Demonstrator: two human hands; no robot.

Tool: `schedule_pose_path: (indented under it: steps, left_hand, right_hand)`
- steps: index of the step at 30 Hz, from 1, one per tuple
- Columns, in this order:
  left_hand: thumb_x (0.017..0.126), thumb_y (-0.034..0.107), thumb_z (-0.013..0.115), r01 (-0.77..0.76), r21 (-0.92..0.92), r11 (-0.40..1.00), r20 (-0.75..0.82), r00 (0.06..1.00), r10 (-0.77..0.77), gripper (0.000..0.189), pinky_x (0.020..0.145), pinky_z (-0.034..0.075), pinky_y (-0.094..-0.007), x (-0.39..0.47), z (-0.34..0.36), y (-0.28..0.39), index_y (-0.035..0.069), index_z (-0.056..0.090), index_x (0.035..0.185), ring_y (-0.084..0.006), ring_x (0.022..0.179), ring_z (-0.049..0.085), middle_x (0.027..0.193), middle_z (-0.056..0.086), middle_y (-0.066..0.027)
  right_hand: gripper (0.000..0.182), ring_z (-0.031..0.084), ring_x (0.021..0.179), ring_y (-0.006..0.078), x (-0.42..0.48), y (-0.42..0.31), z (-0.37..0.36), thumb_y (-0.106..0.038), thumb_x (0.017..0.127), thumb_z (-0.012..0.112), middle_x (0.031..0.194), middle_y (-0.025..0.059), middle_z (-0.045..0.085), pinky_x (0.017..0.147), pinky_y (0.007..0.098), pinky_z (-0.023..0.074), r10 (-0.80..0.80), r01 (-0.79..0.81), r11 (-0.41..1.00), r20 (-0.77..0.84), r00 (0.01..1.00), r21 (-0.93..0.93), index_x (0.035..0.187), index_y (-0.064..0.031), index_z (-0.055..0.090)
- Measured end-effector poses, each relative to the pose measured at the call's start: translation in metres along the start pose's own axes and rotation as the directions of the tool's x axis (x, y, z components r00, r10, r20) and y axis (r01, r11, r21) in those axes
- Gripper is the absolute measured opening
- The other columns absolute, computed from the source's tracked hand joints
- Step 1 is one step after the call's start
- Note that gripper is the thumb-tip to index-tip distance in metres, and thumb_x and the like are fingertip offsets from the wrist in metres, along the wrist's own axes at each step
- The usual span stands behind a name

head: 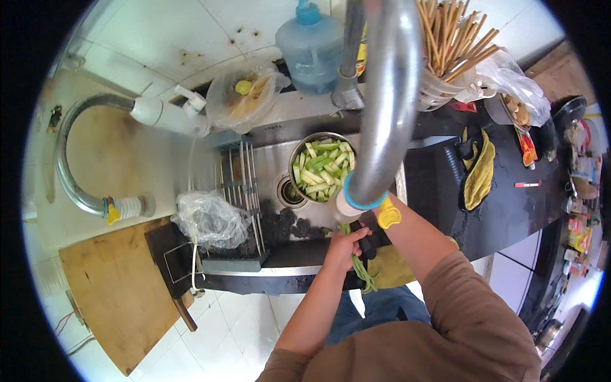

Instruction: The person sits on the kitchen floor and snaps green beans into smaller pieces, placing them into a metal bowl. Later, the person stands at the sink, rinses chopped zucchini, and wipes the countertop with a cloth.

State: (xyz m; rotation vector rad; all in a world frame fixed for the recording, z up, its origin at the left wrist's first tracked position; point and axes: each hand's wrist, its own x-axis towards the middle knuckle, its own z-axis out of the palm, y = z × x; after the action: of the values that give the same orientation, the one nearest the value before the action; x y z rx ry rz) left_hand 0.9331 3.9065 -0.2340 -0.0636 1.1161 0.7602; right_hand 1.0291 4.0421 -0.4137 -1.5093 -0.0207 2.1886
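Note:
My left hand (342, 251) is closed around a bundle of long green beans (362, 274) at the sink's front edge. A black handle (366, 242) lies against its fingers; I cannot tell which hand holds it. My right forearm (417, 238) reaches in from the right, and its hand is mostly hidden behind the faucet spout (389, 95). Beyond both hands, a round metal bowl (292, 168) filled with cut green vegetable pieces (324, 167) stands in the sink (272, 164), beside the drain (289, 193).
The spout hangs low over the hands. A metal rack (244, 191) and a clear plastic bag (212, 219) are on the left, near a cleaver (167, 258) and a wooden board (114, 291). Yellow cloths lie on the right counter (479, 176) and at the front edge (391, 265).

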Motion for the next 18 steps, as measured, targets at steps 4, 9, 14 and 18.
schedule_pose_path:
  steps: [4,9,14,18]
  left_hand:
    - [0.079,0.012,0.069,-0.023,0.063,0.998,-0.042,0.999,0.025,0.023,0.041,0.031,-0.0209,-0.018,-0.004,0.003,0.005,0.058,0.098,-0.0045,0.042,0.038,0.082,0.068,-0.0059]
    - [0.078,0.011,0.07,-0.074,0.164,0.984,-0.042,0.996,0.082,0.026,0.037,0.031,-0.0212,-0.073,0.022,0.015,0.003,0.058,0.099,-0.005,0.04,0.038,0.085,0.068,-0.0086]
    - [0.079,0.015,0.072,-0.07,0.253,0.965,0.02,0.998,0.067,0.029,0.037,0.031,-0.0209,-0.127,0.056,0.018,0.001,0.059,0.101,-0.0047,0.041,0.04,0.085,0.068,-0.0087]
    - [0.081,0.017,0.071,-0.028,0.3,0.954,0.081,0.997,0.003,0.029,0.038,0.031,-0.0201,-0.148,0.083,0.012,0.002,0.058,0.103,-0.0042,0.042,0.04,0.086,0.068,-0.0085]
  right_hand:
    - [0.016,0.058,0.061,0.0361,-0.087,-0.015,0.059,0.0,0.063,0.051,0.077,0.0185,0.055,0.054,0.0446,0.0543,-0.097,0.101,0.993,0.077,0.992,-0.053,0.079,0.0021,0.051]
    - [0.023,0.059,0.063,0.035,-0.158,-0.03,0.066,0.002,0.064,0.051,0.079,0.0189,0.056,0.055,0.0453,0.0542,-0.151,0.153,0.987,0.044,0.988,-0.058,0.086,0.006,0.053]
    - [0.036,0.06,0.077,0.0387,-0.23,-0.044,0.066,0.005,0.063,0.049,0.09,0.0224,0.057,0.065,0.0507,0.0558,-0.168,0.165,0.985,0.08,0.982,0.046,0.099,0.0081,0.049]
    - [0.039,0.061,0.075,0.0396,-0.281,-0.059,0.051,0.005,0.064,0.049,0.091,0.0225,0.057,0.067,0.0518,0.0565,-0.214,0.212,0.974,0.021,0.977,0.08,0.103,0.0088,0.048]
